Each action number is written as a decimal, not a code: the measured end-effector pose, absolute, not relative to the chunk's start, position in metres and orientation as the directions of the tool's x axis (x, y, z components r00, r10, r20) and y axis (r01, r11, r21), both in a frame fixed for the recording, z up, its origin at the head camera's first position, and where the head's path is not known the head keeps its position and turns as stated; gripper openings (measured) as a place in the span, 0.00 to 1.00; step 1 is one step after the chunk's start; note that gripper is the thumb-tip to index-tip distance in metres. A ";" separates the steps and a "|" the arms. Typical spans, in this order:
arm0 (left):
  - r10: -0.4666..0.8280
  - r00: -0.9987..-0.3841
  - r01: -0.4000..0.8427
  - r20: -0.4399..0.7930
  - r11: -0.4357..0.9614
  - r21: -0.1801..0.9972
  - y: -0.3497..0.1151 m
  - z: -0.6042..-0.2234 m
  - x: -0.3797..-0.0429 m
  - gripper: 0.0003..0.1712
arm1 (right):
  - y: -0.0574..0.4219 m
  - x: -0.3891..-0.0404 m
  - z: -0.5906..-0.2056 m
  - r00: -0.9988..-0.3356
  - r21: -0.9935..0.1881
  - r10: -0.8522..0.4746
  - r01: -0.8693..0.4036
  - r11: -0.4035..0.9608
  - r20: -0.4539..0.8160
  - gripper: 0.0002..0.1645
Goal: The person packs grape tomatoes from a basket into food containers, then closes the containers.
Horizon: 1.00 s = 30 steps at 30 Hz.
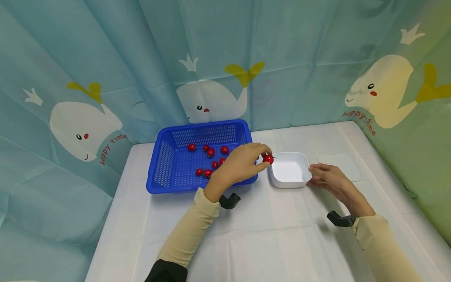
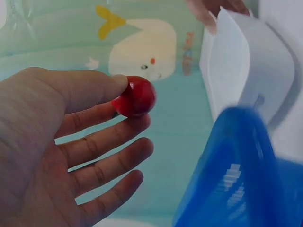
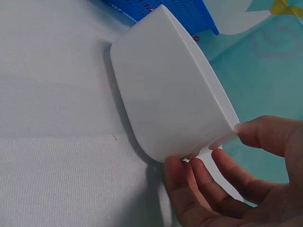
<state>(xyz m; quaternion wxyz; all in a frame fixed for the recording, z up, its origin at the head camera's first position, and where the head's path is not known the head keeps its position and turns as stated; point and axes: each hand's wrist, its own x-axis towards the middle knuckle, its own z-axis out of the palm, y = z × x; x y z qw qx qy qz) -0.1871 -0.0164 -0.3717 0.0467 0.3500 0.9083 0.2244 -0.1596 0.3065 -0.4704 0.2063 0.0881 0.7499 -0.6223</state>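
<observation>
My left hand pinches a red cherry tomato between thumb and fingers, just left of the white box's rim. In the left wrist view the tomato sits at the thumb tip, with the other fingers spread below. The white rounded box stands on the table, its bare inside bottom showing. My right hand holds that box at its right side; in the right wrist view the thumb is on the rim and the fingers touch the wall. Several cherry tomatoes lie in the blue basket.
The blue basket stands left of the box, near the curtain behind the table. A flat, whitish lid lies to the right, beyond my right hand. White cloth covers the table.
</observation>
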 end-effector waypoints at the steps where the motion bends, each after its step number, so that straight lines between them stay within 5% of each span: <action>1: 0.660 -0.747 0.618 0.076 0.648 0.446 -0.013 -0.373 -0.187 0.16 | 0.306 -0.160 -0.470 -0.899 -0.897 -0.124 0.389 0.209 -0.419 0.42; 18: 0.570 -0.809 0.528 0.146 0.593 0.608 0.058 -0.410 -0.175 0.15 | 0.308 -0.162 -0.472 -0.897 -0.893 -0.122 0.394 0.219 -0.425 0.42; 30: 0.568 -0.820 0.479 0.076 0.608 0.633 0.085 -0.443 -0.186 0.15 | 0.309 -0.160 -0.473 -0.899 -0.897 -0.128 0.387 0.215 -0.418 0.42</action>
